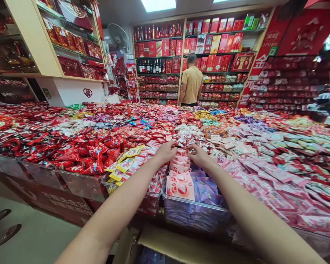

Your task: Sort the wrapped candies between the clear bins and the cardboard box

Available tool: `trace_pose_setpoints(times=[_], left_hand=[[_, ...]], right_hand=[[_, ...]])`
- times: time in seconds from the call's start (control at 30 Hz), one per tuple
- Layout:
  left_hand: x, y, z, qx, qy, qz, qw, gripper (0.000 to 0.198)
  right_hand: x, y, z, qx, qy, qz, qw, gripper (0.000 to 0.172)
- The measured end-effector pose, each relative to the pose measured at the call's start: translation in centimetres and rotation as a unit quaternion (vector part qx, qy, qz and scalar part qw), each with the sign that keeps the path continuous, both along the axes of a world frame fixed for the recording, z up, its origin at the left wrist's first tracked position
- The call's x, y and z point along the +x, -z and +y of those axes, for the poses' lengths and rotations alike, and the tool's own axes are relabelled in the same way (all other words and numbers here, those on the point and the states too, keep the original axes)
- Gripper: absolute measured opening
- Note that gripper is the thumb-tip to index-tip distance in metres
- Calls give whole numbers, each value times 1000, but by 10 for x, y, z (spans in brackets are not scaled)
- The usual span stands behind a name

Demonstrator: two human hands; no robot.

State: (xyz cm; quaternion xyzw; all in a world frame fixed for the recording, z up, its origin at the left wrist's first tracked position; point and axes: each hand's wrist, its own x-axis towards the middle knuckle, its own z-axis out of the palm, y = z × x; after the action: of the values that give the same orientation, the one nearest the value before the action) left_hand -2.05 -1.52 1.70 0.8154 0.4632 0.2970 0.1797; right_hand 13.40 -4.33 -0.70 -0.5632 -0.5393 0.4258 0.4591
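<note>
My left hand (166,152) and my right hand (200,157) reach to the far end of a row of pink candy packets (180,184). Their bent fingers close on the two side edges of a pink packet (183,152) at the back of the row; the fingertips are small and partly hidden. The row overlaps like shingles toward me, along the left side of a clear plastic bin (181,201). Purple packets (206,187) fill the right side and lower part of that bin. Left of it are yellow and white packets (126,163).
Red packets (85,157) heap up at the left, pink ones (269,176) at the right. An open cardboard box (181,245) stands below the counter edge. A person (192,80) faces the back shelves (159,58). At the lower left, shoes (5,236) show on the floor.
</note>
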Motion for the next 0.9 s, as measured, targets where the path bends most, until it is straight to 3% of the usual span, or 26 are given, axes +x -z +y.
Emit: trace_pose_setpoints(times=[0.17, 0.37, 0.57, 0.73, 0.9], left_hand=[[-1, 0, -3, 9, 16, 33, 999, 28], [-2, 4, 0, 28, 31, 54, 998, 38], [-4, 2, 4, 111, -18, 31, 993, 36], [-4, 3, 4, 84, 10, 50, 995, 40], [-4, 3, 3, 22, 23, 50, 998, 40]], right_hand=[[2, 0, 0, -7, 2, -14, 1000, 9], [2, 0, -1, -23, 17, -75, 997, 13], [4, -1, 2, 69, 40, -160, 984, 14], [6, 3, 7, 66, 46, -221, 972, 14], [7, 7, 9, 61, 44, -201, 977, 12]])
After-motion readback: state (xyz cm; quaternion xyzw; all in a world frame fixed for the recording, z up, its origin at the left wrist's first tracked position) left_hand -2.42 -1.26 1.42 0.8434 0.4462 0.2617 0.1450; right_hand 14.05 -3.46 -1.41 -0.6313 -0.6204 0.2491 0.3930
